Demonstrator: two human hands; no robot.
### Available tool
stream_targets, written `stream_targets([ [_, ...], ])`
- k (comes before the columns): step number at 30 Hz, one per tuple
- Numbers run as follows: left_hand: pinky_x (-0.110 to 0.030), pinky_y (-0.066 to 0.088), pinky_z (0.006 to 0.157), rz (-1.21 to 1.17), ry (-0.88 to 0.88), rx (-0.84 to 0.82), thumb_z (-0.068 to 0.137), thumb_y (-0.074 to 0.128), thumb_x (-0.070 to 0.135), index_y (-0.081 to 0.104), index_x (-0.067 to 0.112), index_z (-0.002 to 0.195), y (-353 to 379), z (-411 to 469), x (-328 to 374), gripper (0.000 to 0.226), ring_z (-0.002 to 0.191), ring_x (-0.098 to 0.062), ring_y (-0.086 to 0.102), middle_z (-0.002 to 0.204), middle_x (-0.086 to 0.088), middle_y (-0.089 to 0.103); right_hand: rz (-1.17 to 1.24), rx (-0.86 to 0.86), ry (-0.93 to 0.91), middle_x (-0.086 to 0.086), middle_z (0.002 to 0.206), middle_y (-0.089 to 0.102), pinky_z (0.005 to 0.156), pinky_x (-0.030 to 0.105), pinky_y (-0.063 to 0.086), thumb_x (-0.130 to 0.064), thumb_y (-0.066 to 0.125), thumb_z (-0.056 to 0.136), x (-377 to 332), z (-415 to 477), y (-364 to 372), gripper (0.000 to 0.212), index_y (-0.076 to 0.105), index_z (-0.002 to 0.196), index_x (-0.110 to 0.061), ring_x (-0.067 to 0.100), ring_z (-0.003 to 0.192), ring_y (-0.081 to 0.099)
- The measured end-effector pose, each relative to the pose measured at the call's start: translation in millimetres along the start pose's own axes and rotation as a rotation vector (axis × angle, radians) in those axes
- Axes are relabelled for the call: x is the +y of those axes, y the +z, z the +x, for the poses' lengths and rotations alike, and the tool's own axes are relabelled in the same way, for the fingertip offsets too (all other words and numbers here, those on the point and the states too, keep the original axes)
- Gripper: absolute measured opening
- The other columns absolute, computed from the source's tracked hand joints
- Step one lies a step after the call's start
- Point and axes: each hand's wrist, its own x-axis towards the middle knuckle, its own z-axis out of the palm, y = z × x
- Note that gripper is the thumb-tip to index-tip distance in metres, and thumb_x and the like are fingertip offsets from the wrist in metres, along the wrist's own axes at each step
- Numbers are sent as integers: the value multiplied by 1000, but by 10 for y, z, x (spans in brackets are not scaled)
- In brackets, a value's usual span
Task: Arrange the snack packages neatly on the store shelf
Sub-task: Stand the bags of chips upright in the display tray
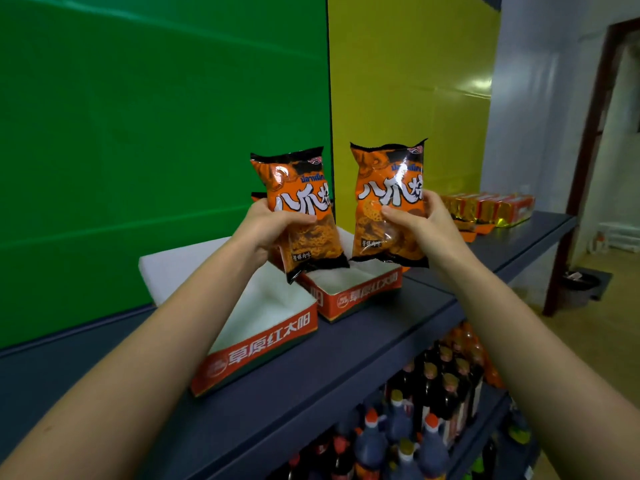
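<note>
Left hand [264, 227] gripping glossy left bag [300, 183], right hand [427, 224] gripping right bag [382, 171]

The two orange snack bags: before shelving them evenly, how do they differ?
The left orange snack bag, held by the left hand, tilts, bottom swung right; the right orange snack bag, in the right hand, stands nearly upright, its top higher. Same print on both.

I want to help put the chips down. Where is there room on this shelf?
Both trays are mostly bare inside: the near tray and the far tray. The shelf is bare left of the near tray and along its front edge. Crowded: the packs at the far end, and the bottles below.
</note>
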Motion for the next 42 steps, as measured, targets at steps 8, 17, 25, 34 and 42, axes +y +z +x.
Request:
stream_targets([
  [8, -31, 52, 71, 12, -16, 159, 69, 77, 5, 50, 9, 121, 309, 494, -170, 59, 94, -21, 63, 111, -5, 66, 74, -134, -18, 0, 132, 49, 81, 22, 45, -24, 72, 79, 214, 825, -90, 81, 26, 145, -16, 14, 109, 52],
  [17, -40, 48, 97, 231, -51, 362, 63, 84, 7, 45, 10, 126, 500, 772, -510, 74, 107, -24, 59, 116, -3, 61, 148, -334, 9, 3, 140, 46, 86, 25, 49, -22, 73, 78, 527, 1412, 19, 81, 27, 144, -15, 14, 113, 52],
  [25, -42, 47, 100, 548, -140, 449, 66, 83, 14, 36, 6, 126, 442, 847, -702, 76, 114, -28, 56, 126, -11, 56, 113, -530, 73, 6, 148, 38, 105, 37, 37, -23, 71, 80, 889, 1598, 195, 85, 19, 147, -14, 20, 128, 43],
  [34, -48, 48, 96, 765, -190, 530, 63, 85, 19, 36, 7, 121, 310, 863, -689, 77, 112, -32, 56, 121, -13, 58, -272, -637, -158, 6, 139, 48, 101, 37, 42, -32, 71, 79, 1130, 1641, 390, 76, 28, 138, -10, 23, 126, 48],
  [42, -48, 48, 95, 902, -174, 529, 65, 83, 19, 41, 6, 120, 279, 870, -748, 71, 114, -34, 55, 122, -14, 58, -664, -567, -263, 9, 151, 30, 114, 44, 27, -54, 73, 68, 1245, 1666, 519, 109, 15, 148, -9, 29, 138, 26],
])
